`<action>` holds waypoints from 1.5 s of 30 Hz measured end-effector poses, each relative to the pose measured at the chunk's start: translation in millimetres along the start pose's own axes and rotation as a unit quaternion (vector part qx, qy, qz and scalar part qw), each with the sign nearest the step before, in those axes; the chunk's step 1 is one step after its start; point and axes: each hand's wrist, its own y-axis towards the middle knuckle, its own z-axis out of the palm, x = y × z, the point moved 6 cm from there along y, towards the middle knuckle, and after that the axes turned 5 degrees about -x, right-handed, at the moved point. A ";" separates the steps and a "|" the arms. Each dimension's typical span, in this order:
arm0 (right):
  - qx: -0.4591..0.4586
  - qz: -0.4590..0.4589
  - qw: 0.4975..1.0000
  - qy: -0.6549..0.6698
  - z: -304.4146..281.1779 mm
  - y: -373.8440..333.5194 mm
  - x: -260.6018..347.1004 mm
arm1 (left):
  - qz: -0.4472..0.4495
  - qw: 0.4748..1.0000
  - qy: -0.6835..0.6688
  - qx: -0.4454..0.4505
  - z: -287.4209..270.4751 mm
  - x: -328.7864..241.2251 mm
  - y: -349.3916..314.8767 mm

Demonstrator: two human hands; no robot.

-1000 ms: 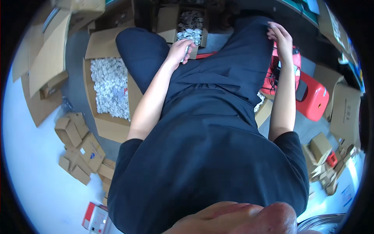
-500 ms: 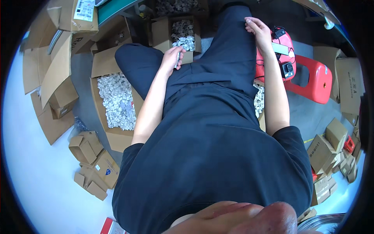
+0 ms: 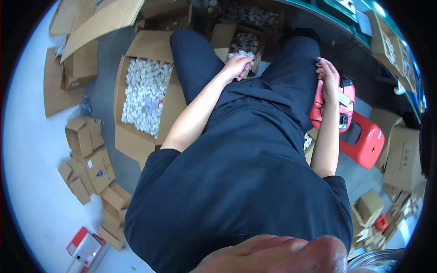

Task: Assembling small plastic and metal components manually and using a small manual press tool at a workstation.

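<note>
My left hand (image 3: 238, 67) is in front of my lap with its fingers curled together. What it holds, if anything, is hidden by the fingers. Just beyond it stands an open cardboard box (image 3: 223, 36) of small whitish-grey pieces (image 3: 246, 43). Over my right thigh, beside the red stool (image 3: 318, 119), hovers my right hand (image 3: 328, 75). Its fingers are bent toward the thumb, and nothing between them can be made out. A larger open carton (image 3: 119, 93) full of similar whitish pieces (image 3: 144, 93) sits on the floor to my left.
A small black camera-like device (image 3: 343, 119), a pale flat device (image 3: 343, 99) and cables lie on the red stool. Another red seat-like piece (image 3: 374, 144) is at its right. Cardboard boxes (image 3: 403, 157) stand at right, folded boxes (image 3: 98, 170) at left. A workbench edge (image 3: 337, 27) crosses the far side.
The view has swung, shifting the surroundings. My left hand showed a small light piece in its fingers before; now that piece is not visible. My right hand's fingers have curled differently.
</note>
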 end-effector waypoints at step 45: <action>0.210 -0.052 0.947 -0.239 188.1 4.8 -22.9 | -0.134 0.954 -0.164 0.212 24.3 -14.6 20.2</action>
